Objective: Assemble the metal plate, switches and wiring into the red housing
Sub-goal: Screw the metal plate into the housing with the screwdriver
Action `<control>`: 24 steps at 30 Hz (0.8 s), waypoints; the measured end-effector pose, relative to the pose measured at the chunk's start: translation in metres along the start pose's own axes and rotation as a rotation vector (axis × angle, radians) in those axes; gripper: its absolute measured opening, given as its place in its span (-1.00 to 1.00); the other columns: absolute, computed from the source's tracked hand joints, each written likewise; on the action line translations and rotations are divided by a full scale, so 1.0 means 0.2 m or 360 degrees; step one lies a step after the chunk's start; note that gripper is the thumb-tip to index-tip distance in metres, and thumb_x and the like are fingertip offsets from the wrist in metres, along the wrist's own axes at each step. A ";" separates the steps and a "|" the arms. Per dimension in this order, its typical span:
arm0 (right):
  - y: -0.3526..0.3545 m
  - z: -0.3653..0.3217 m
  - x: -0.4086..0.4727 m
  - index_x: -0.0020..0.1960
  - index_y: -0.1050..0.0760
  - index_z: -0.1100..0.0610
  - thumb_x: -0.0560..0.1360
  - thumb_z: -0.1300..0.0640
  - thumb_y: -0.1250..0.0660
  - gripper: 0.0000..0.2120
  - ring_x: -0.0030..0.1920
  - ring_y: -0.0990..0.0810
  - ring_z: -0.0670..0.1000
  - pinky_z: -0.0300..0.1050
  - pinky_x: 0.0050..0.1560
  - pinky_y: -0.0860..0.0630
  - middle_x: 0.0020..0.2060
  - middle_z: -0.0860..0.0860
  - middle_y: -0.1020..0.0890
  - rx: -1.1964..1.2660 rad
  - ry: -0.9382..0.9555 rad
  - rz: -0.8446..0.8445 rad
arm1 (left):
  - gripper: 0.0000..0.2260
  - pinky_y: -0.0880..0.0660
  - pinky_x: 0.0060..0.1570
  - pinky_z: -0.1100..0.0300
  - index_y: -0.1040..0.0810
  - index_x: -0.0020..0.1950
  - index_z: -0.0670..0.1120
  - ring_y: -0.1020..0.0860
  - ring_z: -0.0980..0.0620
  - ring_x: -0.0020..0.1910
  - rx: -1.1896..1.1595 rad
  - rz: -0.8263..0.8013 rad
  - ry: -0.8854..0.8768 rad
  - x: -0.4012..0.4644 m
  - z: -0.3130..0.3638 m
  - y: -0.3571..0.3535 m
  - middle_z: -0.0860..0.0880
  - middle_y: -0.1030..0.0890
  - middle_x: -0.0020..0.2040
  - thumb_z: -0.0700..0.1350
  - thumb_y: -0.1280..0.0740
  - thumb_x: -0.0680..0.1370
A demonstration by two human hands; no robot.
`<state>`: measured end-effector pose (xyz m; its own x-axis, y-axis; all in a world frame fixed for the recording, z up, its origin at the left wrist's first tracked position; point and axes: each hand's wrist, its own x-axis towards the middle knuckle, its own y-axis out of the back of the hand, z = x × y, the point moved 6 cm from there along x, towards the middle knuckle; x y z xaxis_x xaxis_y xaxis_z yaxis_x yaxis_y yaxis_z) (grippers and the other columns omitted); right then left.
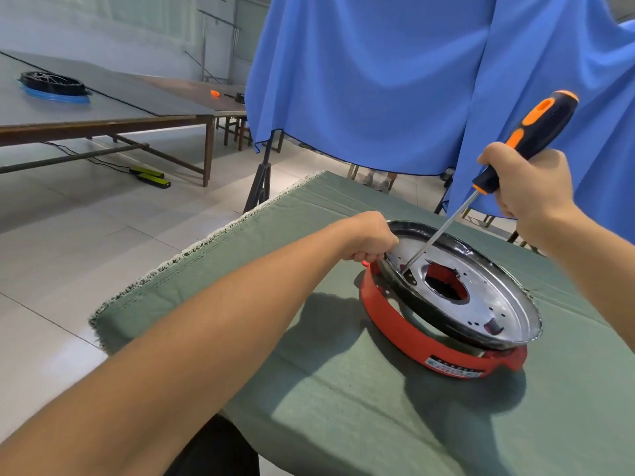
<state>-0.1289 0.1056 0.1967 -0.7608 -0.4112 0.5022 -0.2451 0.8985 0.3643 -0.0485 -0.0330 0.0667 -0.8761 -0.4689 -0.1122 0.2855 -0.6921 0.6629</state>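
On red housing (pixel 412 333), unreadable label (pixel 453 367); left hand (pixel 369 237) grips plate (pixel 481 290), right hand (pixel 529 187) grips screwdriver (pixel 536 128).

We count one red housing (pixel 412 333), one metal plate (pixel 481 297), one screwdriver (pixel 522 139), two hands and two long tables.

The worktop (pixel 343 389) is covered by a grey-green woven cloth (pixel 275 242) with a frayed pale fringe along its left edge. A round red plastic housing (pixel 405 329) stands directly on the cloth, toward the right side, with a printed label on its near wall.
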 end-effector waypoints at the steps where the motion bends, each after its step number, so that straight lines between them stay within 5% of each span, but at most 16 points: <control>1: 0.00 0.00 0.00 -0.38 -0.24 0.07 0.35 0.09 -0.33 -0.73 -0.51 -0.18 -0.01 -0.28 -0.55 -0.19 -0.47 0.04 -0.26 0.0003 -0.0004 -0.0007 | -0.70 -0.11 -0.66 0.41 -0.39 -0.42 -0.14 -0.18 0.11 -0.71 -0.0028 -0.0018 0.0010 0.00 0.00 0.00 0.01 -0.31 -0.61 -0.17 -0.17 0.53; 24: -0.01 0.02 -0.02 -0.36 -0.29 0.07 0.35 0.09 -0.33 -0.77 -0.50 -0.21 -0.01 -0.27 -0.54 -0.24 -0.47 0.03 -0.28 0.0070 -0.0049 0.0007 | -0.75 -0.11 -0.59 0.39 -0.36 -0.41 -0.11 -0.17 0.11 -0.67 -0.0022 -0.0203 0.0117 -0.04 -0.04 0.02 0.04 -0.29 -0.63 -0.18 -0.18 0.49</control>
<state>-0.1287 0.1050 0.1905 -0.7800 -0.4027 0.4789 -0.2675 0.9065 0.3267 -0.0372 -0.0355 0.0639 -0.8749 -0.4151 -0.2495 0.1791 -0.7559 0.6297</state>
